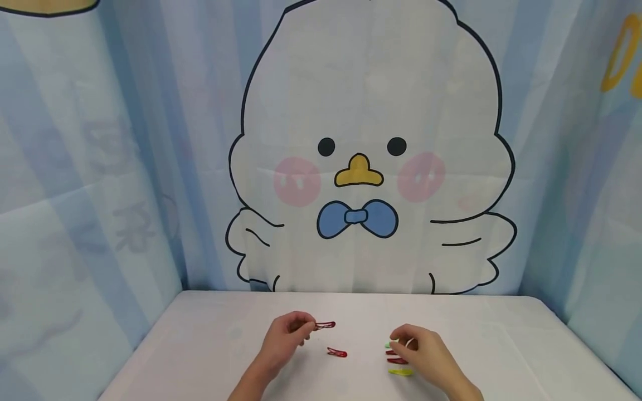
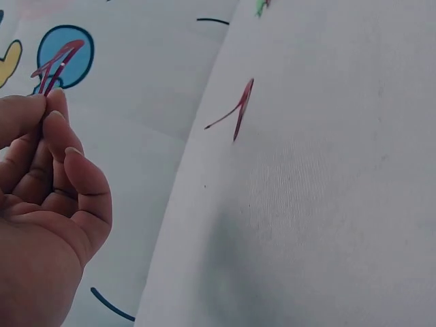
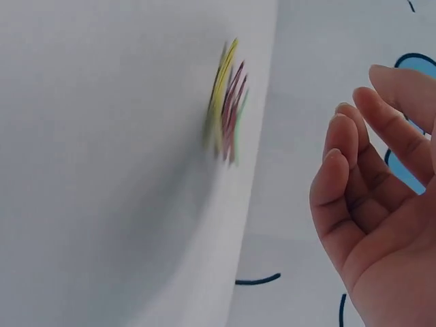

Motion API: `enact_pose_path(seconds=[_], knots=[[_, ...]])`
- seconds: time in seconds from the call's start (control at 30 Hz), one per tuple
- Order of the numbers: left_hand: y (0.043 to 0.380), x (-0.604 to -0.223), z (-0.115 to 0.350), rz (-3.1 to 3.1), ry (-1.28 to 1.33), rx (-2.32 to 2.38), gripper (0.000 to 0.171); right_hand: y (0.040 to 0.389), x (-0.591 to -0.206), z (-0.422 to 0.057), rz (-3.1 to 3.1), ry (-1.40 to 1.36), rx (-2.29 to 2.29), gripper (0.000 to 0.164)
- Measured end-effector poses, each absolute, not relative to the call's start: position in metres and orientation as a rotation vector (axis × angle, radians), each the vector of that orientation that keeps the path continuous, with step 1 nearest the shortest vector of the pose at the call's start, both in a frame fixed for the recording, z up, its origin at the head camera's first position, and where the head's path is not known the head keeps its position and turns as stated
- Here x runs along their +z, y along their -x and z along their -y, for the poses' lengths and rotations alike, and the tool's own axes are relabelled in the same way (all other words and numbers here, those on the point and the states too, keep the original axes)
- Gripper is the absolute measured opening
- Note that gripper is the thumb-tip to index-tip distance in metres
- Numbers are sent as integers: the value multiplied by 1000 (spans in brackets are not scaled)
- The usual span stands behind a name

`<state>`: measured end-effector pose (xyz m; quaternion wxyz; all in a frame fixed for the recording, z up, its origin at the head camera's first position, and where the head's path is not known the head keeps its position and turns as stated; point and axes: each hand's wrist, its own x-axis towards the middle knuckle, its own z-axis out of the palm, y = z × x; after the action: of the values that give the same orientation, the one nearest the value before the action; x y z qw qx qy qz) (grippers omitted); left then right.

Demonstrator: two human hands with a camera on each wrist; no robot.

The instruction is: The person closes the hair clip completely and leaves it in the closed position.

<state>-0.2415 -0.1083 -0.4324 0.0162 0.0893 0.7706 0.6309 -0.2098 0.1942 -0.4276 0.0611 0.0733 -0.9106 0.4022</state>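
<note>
My left hand (image 1: 285, 338) pinches a dark red snap hair clip (image 1: 326, 324) between thumb and fingertips, with its splayed frame showing in the left wrist view. Below it on the table lies another red hair clip (image 1: 337, 352), its prong sprung apart. At the right, my right hand (image 1: 426, 352) hovers over a row of hair clips, its thumb and fingers apart and holding nothing. That row has a yellow clip (image 1: 401, 372) nearest me, two dark red clips (image 1: 397, 361) beyond it and a green clip (image 3: 240, 126) at the far end, partly hidden by the fingers in the head view.
The white table (image 1: 210, 345) ends at a straight back edge against a curtain (image 1: 366, 250) printed with a cartoon bird. Pale blue striped curtains (image 1: 75, 250) hang on both sides.
</note>
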Motion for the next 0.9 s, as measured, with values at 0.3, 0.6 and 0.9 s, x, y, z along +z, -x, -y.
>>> enact_pose_path(seconds=[0.3,0.6,0.9], knots=[[227,-428,100,-2259,-259,2114,21,204,-418,-164,2607,-215,1495,18],[219,-424,91,-2113,-200,2225,17,198,-410,-147,2463,-292,1591,16],[214,-421,86,-2035,-232,2281,17,193,-404,-133,2342,-384,1674,14]])
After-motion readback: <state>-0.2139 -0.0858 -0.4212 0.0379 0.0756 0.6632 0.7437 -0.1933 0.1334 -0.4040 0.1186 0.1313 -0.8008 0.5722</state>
